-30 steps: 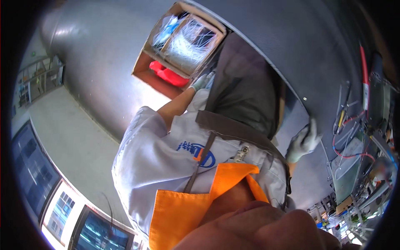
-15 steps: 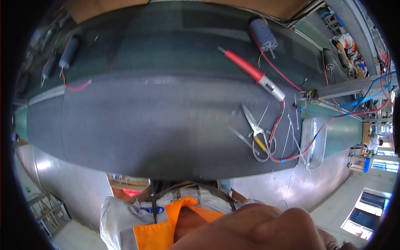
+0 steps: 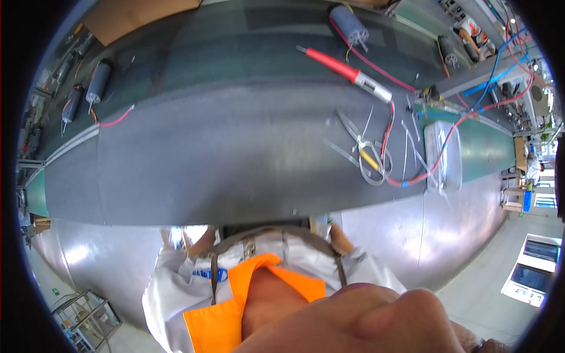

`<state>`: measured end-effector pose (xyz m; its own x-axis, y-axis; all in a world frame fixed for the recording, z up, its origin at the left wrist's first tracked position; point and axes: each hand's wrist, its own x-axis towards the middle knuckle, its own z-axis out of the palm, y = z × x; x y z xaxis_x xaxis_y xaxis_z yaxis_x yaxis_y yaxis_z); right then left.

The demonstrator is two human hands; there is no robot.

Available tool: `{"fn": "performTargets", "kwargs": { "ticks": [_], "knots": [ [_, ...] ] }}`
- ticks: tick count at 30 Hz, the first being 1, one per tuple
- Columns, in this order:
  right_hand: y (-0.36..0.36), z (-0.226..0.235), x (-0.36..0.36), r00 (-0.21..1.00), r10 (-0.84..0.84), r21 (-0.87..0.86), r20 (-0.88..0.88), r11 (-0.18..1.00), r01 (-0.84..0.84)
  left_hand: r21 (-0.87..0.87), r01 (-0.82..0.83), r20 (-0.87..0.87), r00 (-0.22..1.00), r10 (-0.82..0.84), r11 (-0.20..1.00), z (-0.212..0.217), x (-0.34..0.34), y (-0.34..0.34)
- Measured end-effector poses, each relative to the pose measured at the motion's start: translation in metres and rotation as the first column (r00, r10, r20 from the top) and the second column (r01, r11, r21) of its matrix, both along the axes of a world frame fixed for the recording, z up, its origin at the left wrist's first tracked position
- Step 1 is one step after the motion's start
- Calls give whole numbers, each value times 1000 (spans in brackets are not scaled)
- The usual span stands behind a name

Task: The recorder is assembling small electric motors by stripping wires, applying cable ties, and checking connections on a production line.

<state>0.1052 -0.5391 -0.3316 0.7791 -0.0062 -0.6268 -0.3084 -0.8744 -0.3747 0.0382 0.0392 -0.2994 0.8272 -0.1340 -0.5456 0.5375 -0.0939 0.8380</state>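
My left forearm (image 3: 203, 242) and my right forearm (image 3: 341, 240) hang low in front of my body, at the near edge of the dark worktop (image 3: 223, 153). My hands are down there too, with their fingers hidden, so what they hold is not visible. On the right side of the worktop lies a pair of scissors (image 3: 361, 141) with a yellow piece on the handle. White cable ties (image 3: 406, 154) are scattered around it. Beyond them rests a red and silver electric screwdriver (image 3: 347, 72), its cord running to the right.
A grey cylindrical motor (image 3: 349, 26) with wires stands at the far right; another motor (image 3: 98, 82) lies at the left. A clear plastic tray (image 3: 444, 156) is at the right edge. Red and blue cables (image 3: 459, 126) cross there. A cardboard box (image 3: 132, 17) is at the back.
My view has shifted, so the worktop and its things sit higher and somewhat to the left in the picture. More of my forearms shows. The tools lie as before.
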Motion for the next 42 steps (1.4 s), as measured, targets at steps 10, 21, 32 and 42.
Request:
{"fn": "performTargets", "kwargs": {
  "ticks": [10,21,32,42],
  "knots": [
    [-22,412,77,856,-101,717,506,601,-353,237,578,-206,815,-542,781,268,-2,-24],
    [50,333,479,871,-307,548,383,835,53,640,30,711,359,-605,768,330,186,-84],
    [154,344,485,868,-446,923,-217,197,331,-508,-87,303,913,272,857,284,318,-113],
    [259,385,175,937,89,675,338,671,-307,-528,-289,-92,954,285,798,328,235,-88]
  ]
}}
